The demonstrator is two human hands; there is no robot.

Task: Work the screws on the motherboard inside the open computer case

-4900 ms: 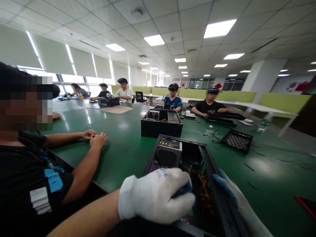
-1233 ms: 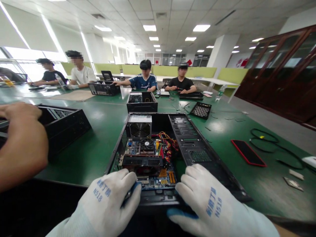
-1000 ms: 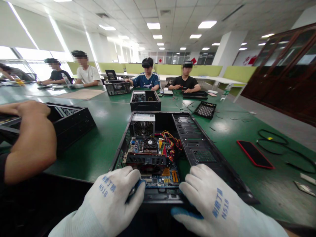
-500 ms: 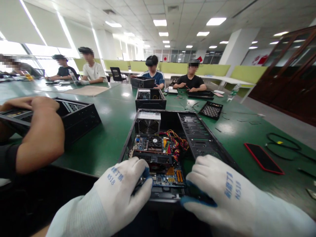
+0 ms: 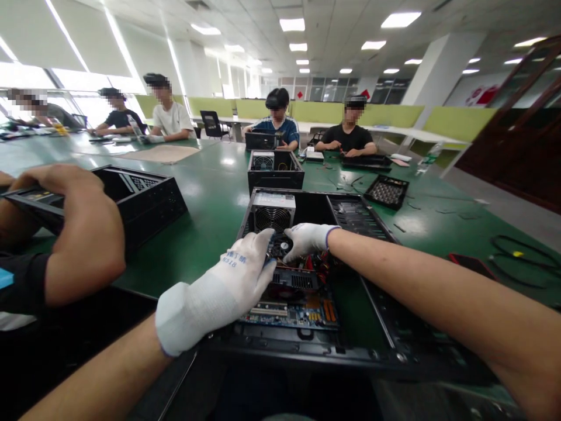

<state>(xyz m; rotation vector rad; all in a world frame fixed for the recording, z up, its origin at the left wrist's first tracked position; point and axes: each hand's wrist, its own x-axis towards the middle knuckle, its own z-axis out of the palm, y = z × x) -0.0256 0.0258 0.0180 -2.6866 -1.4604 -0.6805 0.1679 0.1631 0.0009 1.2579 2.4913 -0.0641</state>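
Observation:
An open black computer case (image 5: 280, 351) lies in front of me, its motherboard (image 5: 302, 318) exposed. Both my hands wear white gloves and meet over the CPU cooler fan (image 5: 284, 247). My left hand (image 5: 243, 266) is at the fan's left side, fingers curled around a small greyish thing that I cannot make out. From the right, my right hand (image 5: 304, 241) reaches in with thumb and fingers apart at the fan's edge; whether they press on it is unclear. Behind the hands stands the silver power supply (image 5: 274, 211). Coloured cables (image 5: 322, 263) are partly hidden beneath my right hand.
A co-worker's bare arm (image 5: 87, 234) reaches into another black case (image 5: 153, 202) on the left. A further case (image 5: 276, 175) stands just behind mine. To the right are a black tray (image 5: 386, 192), a red-edged panel (image 5: 471, 266) and a black cable (image 5: 521, 260).
Both my hands have moved from the near edge of the case forward to the CPU fan, the right one also crossing leftward. The view has shifted slightly.

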